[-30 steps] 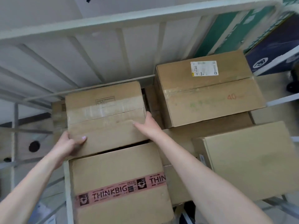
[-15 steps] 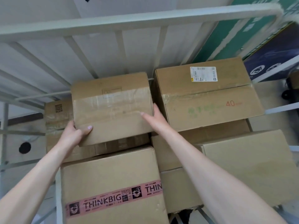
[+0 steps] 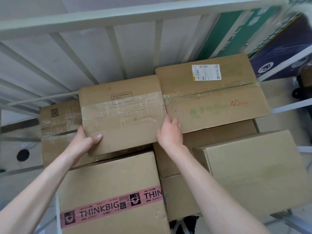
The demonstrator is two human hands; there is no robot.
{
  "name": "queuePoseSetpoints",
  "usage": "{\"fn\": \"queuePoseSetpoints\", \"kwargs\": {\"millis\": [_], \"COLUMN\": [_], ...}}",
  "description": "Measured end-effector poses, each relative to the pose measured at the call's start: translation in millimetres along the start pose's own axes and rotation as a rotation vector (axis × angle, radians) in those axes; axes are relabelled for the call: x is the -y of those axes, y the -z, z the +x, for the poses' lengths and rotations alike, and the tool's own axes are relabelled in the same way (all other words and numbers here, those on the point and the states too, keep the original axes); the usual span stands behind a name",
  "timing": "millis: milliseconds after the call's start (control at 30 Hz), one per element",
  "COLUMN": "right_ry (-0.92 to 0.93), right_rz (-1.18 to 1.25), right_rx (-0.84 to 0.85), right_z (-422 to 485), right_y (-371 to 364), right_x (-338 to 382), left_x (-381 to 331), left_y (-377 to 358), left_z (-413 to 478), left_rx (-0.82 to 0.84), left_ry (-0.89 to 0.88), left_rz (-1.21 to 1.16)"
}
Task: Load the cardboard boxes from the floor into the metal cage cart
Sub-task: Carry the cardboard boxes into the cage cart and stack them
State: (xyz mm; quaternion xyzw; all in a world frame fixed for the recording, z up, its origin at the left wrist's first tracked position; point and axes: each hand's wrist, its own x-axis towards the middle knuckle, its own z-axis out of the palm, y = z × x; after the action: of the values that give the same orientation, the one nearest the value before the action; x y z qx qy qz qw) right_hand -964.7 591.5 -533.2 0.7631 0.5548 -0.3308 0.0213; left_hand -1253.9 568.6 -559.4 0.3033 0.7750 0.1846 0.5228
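A taped brown cardboard box rests on top of other boxes inside the metal cage cart, close to its barred back wall. My left hand grips the box's near left corner, thumb on top. My right hand holds its near right corner, fingers against the side. To the right, touching it, sits a larger box with a white label and a red "40".
A box with pink THINKBIG tape lies nearest me, below the held box. A plain box sits at the right front. A lower box with a QR code shows at the left. Green and dark blue panels stand beyond the cart's right corner.
Both hands have pushed the taped box away from me toward the cart's back bars and to the right, until it sits against the labelled box.
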Motion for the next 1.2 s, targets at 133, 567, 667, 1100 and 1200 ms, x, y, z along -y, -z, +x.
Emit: {"fn": "queuePoseSetpoints", "kwargs": {"millis": [133, 567, 667, 1100, 1200], "right_ry": [-0.003, 0.146, -0.071, -0.48, -0.394], "right_rz": [-0.023, 0.113, 0.078, 0.003, -0.04], "right_rx": [0.06, 0.107, 0.013, 0.063, 0.08], "right_z": [6, -98, -117, -82, -88], "right_y": [7, 89, 122, 151, 137], "right_x": [-4, -142, -246, -423, -406], "left_x": [-4, -54, -40, 3, 11], "left_y": [-5, -122, -201, -377, -353], "left_z": [-2, -136, -209, -268, -260], "left_rx": [-0.002, -0.284, -0.039, 0.243, 0.147], "left_ry": [0.032, -0.312, -0.395, 0.305, 0.222], "left_rz": [0.023, 0.126, 0.012, -0.25, -0.21]}}
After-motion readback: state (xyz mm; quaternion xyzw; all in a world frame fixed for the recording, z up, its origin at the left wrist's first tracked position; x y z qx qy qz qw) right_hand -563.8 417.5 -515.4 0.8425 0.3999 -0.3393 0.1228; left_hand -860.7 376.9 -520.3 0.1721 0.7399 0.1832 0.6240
